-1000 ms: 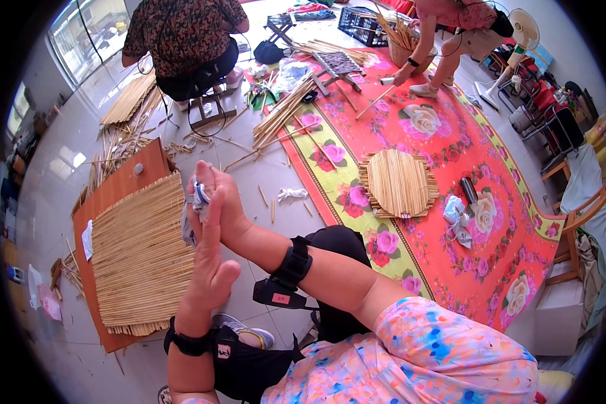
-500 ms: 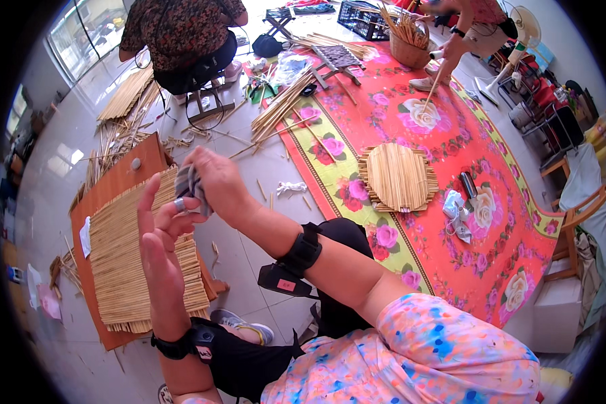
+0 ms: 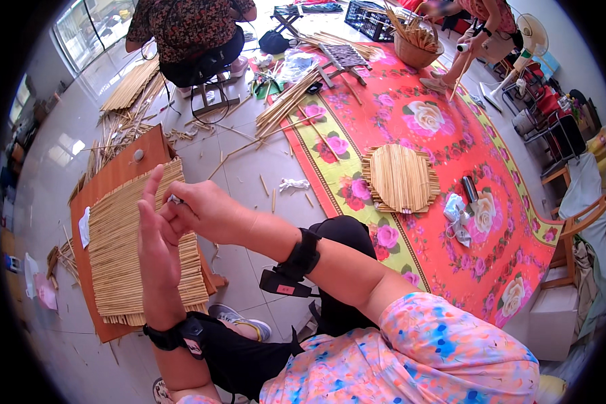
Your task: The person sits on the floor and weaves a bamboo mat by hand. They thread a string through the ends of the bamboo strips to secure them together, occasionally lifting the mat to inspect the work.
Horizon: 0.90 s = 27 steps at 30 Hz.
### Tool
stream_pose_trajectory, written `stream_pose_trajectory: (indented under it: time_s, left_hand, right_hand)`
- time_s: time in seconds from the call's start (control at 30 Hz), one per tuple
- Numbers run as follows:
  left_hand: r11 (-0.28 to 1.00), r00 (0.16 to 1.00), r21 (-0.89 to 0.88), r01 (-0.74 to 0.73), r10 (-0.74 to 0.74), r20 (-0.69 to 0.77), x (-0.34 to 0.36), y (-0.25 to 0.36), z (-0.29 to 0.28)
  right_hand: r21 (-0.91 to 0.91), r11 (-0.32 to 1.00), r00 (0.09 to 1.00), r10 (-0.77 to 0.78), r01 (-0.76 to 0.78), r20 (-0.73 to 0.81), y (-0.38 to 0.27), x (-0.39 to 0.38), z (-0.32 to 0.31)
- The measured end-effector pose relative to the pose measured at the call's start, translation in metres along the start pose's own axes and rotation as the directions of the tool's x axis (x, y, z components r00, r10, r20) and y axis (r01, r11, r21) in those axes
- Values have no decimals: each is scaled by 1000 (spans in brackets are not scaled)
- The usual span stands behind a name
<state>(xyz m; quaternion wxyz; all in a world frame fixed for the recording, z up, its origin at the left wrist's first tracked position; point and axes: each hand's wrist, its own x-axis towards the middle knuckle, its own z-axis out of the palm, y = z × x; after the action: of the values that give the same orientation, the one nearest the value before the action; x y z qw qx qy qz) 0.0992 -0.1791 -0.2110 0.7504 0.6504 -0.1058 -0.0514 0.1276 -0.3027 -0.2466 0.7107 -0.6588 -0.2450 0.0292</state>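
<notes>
My left hand (image 3: 159, 246) is raised over a mat of straw-coloured sticks (image 3: 114, 262) on an orange board (image 3: 94, 209), with one finger stretched up and others bent. My right hand (image 3: 196, 209) reaches across and is closed at my left hand's fingers; a small silvery piece shows there, too small to make out. Black straps circle both forearms. A white cloth (image 3: 85, 227) lies at the board's left side.
A round stick mat (image 3: 398, 176), dark cylinder (image 3: 470, 188) and floral sheet (image 3: 444, 269) lie right. Co-workers (image 3: 182, 37) (image 3: 481, 30) are at the back, near stick bundles (image 3: 283, 111) and a basket (image 3: 414, 50). A wooden chair (image 3: 569, 239) stands far right.
Both hands have moved left and my left hand has turned. The grey cloth at my fingers is now mostly hidden. The co-worker at right has shifted rightward with a stick.
</notes>
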Motion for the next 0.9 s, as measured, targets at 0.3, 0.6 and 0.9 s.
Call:
stream_pose_trajectory:
  time_s: [0.3, 0.6, 0.9]
  left_hand:
    - [999, 999, 33, -32, 31, 21, 0, -8, -3]
    - [919, 979, 339, -199, 203, 22, 0, -16, 9]
    - [987, 988, 127, -96, 109, -105, 9, -15, -14]
  right_hand:
    - [-263, 964, 955, -117, 44, -272, -10, -6, 13]
    - [262, 964, 923, 66, 38, -379, 29, 14, 0]
    - [-121, 981, 977, -165, 149, -133, 23, 9, 1]
